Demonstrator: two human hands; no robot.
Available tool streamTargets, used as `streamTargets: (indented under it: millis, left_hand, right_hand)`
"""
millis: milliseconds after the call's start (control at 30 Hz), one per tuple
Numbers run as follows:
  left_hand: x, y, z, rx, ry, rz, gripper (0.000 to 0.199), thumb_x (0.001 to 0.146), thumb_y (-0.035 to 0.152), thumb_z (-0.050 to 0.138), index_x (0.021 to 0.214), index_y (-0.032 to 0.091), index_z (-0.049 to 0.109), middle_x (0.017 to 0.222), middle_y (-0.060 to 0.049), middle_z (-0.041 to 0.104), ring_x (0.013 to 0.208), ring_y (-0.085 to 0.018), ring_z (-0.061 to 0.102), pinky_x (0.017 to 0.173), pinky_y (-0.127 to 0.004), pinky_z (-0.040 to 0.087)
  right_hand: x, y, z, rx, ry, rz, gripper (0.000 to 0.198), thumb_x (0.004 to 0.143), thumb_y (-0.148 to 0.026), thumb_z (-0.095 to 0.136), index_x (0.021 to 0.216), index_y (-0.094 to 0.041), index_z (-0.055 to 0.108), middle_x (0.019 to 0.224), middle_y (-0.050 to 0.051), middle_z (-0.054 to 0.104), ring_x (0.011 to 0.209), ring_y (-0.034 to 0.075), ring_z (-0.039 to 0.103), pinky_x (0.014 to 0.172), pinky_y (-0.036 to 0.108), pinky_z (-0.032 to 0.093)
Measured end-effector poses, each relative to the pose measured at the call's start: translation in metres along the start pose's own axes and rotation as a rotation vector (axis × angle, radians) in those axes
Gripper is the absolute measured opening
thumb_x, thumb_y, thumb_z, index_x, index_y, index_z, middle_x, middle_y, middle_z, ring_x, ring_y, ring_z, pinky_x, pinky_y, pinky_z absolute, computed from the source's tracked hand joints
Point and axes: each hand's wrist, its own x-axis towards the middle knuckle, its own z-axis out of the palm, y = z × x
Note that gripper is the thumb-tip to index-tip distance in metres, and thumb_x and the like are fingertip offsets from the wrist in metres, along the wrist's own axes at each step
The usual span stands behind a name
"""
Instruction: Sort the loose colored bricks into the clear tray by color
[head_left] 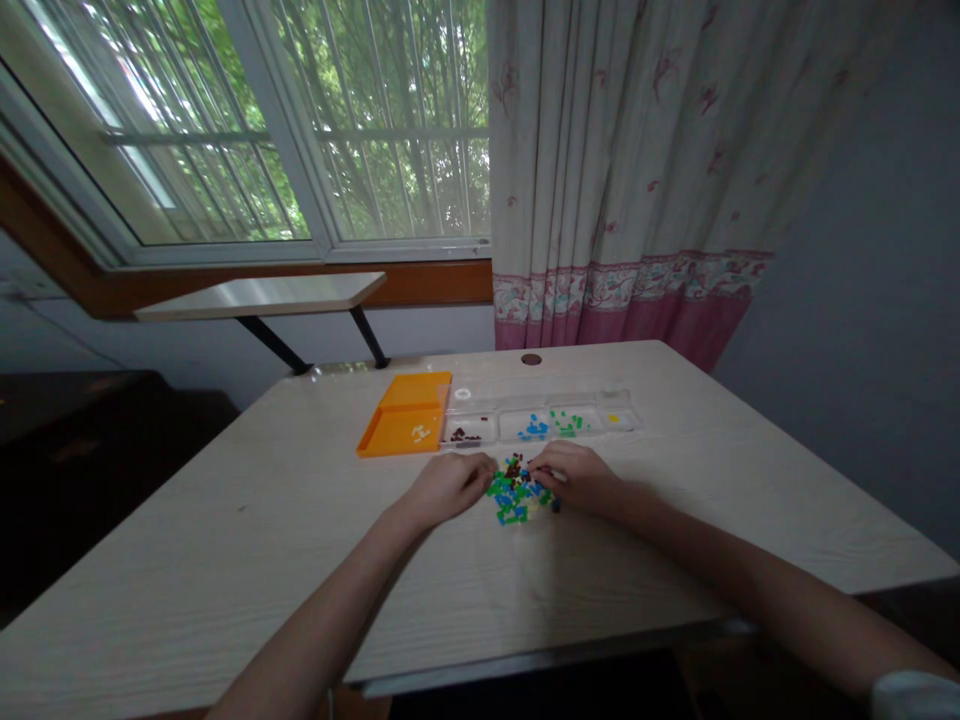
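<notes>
A loose pile of tiny building bricks [514, 503], mixed green, blue, dark brown and pale yellow, lies on the table. At the pile's left edge is my left hand [448, 486], its fingers curled together; whatever they hold is hidden. My right hand [576, 474] reaches over the right side with thumb and finger pinched beside dark brown pieces; I cannot make out what is between them. Just beyond, a clear compartment tray [510, 412] holds brown bricks [463, 435], blue bricks [534, 428], green bricks [568, 422] and a yellow piece [613, 419] in separate compartments.
An orange open case [405, 412] with several whitish bricks [420, 433] stands left of the tray. The pale wooden table [300, 520] has a round cable hole [531, 359] at its back. A raised shelf [262, 293] stands back left, below the window; a curtain [600, 180] hangs behind.
</notes>
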Motion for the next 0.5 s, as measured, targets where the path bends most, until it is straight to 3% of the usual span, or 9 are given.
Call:
streamTargets:
  millis: [233,500]
  left_hand:
    - [0.008,0.018,0.025,-0.675,0.007,-0.150,0.033,0.079,0.044,0.050,0.079,0.012,0.056,0.048,0.007,0.035,0.042,-0.005,0.027,0.040,-0.017,0.018]
    - [0.010,0.025,0.024,-0.825,0.007,-0.234,0.039,0.072,0.049,0.058,0.074,0.010,0.055,0.046,0.009,0.031,0.040,-0.003,0.022,0.040,-0.017,0.012]
  right_hand:
    - [0.002,-0.015,-0.001,-0.007,0.088,-0.024,0.017,0.084,-0.029,0.050,0.093,-0.021,0.062,0.085,0.004,0.066,0.077,0.014,0.059,0.069,0.024,0.045]
    - [0.003,-0.017,0.000,-0.021,0.144,-0.053,0.015,0.083,-0.027,0.051,0.087,-0.020,0.064,0.080,0.003,0.066,0.071,0.012,0.059,0.064,0.021,0.045]
